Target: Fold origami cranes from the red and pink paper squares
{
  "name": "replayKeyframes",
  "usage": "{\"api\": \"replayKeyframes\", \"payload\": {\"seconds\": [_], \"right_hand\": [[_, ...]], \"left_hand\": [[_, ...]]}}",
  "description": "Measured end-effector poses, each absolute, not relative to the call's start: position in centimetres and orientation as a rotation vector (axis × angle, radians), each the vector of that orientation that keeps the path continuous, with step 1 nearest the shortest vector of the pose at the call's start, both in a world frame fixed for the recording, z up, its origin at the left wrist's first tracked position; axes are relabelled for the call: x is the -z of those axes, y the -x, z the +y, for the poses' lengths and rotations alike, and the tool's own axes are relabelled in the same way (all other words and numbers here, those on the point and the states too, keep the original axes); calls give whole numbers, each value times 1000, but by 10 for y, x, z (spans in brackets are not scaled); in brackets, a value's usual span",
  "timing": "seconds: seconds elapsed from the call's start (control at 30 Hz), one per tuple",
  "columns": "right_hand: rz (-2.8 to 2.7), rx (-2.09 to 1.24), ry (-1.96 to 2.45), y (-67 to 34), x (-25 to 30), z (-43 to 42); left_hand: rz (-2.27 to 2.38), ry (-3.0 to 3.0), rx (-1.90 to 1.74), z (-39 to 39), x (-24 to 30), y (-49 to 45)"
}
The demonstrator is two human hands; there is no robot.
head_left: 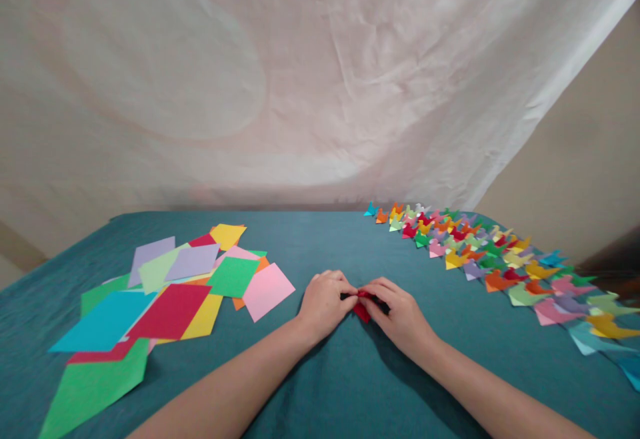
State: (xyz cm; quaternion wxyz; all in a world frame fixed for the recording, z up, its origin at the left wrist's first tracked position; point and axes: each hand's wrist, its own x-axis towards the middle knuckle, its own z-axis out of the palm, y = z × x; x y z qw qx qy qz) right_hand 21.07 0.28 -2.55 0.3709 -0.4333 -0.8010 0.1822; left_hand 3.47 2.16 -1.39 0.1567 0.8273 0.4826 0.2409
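Observation:
Between my two hands is a small piece of folded red paper, pinched at its upper edge. My left hand grips its left side between thumb and forefinger. From the right, my right hand pinches the same paper, thumb in front and fingers behind. The fingers cover much of the paper, so its full shape is hidden. Its lower tip points down toward the teal tablecloth.
At left lies a loose spread of coloured paper sheets, overlapping in red, blue, green, pink, yellow and purple. Rows of folded paper birds stand along the right side. A pale cloth hangs behind the table's far edge.

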Motion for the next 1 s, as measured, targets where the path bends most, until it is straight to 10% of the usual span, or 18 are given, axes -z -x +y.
{"api": "replayKeyframes", "payload": {"seconds": [1.0], "right_hand": [[-2202,-148,1079,-213,23,-2]], "left_hand": [[1319,-2496,-696,15,12,-30]]}}
